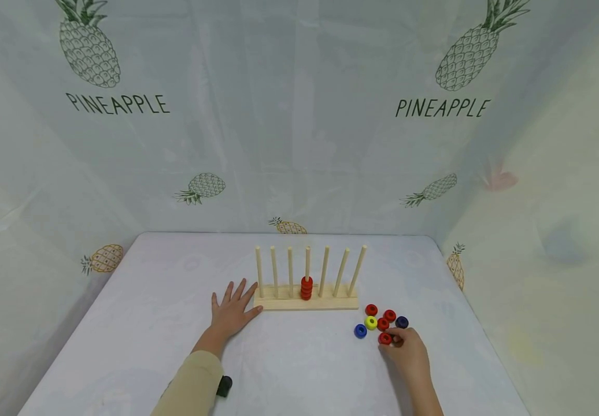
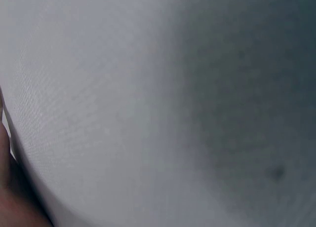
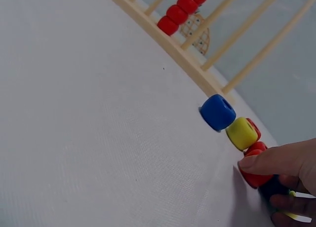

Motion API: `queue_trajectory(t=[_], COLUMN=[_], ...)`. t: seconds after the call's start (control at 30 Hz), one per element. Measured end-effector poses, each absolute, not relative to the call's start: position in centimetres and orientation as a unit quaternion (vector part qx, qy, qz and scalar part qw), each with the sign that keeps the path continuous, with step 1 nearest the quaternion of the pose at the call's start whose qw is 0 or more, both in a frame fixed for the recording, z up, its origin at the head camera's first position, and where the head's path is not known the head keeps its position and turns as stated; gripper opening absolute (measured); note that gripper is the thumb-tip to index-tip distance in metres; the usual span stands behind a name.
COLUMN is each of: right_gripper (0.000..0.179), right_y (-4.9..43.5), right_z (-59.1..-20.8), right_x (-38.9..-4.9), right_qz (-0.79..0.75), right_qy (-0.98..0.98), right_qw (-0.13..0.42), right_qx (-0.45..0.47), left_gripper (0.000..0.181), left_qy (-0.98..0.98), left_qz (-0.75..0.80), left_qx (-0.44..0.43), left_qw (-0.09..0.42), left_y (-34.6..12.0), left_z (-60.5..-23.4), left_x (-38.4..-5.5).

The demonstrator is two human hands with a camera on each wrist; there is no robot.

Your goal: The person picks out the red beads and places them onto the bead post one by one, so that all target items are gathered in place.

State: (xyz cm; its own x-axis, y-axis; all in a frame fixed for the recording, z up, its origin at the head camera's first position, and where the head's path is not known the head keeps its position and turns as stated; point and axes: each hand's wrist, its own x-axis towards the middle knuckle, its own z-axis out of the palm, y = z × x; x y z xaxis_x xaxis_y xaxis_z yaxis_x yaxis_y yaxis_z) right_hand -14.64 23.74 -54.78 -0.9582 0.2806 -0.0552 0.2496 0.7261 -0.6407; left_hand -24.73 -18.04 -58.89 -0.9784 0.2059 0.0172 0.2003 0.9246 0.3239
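Note:
A wooden peg rack [image 1: 304, 304] with several upright pegs stands on the table, and red beads [image 1: 306, 289] are stacked on its middle peg. My left hand [image 1: 230, 315] lies spread on the table, thumb and index fingertip right at the rack's left end. To the right of the rack, my right hand [image 1: 409, 349] pinches a red bead [image 1: 385, 338] low over the table, its thumb against the bead's side in the right wrist view. Close by lie a blue bead [image 3: 217, 112], a yellow bead [image 3: 242, 133], a dark blue bead [image 1: 402, 322] and other red beads [image 1: 371, 310].
A small black object [image 1: 224, 386] shows beside the left sleeve [image 1: 195, 378]. The white tabletop [image 1: 299, 358] meets a hanging cloth [image 1: 299, 144] printed with pineapples at the back and sides. The left wrist view is mostly blurred white surface.

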Motion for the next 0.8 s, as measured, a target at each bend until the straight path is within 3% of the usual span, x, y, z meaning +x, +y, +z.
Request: queue_trajectory(t=[0.8], right_gripper=[0.037], right_y=[23.40], right_z=[-55.01], right_x=[-14.85], right_qz=[0.330], right_qy=[-0.929], right_qw=[0.012], right_qx=[-0.169], left_gripper=[0.076], left_qy=[0.981], left_qz=[0.164], left_qx=[0.101], left_qw=[0.008], left_y=[-17.95], left_z=[-58.89], left_x=[-24.73])
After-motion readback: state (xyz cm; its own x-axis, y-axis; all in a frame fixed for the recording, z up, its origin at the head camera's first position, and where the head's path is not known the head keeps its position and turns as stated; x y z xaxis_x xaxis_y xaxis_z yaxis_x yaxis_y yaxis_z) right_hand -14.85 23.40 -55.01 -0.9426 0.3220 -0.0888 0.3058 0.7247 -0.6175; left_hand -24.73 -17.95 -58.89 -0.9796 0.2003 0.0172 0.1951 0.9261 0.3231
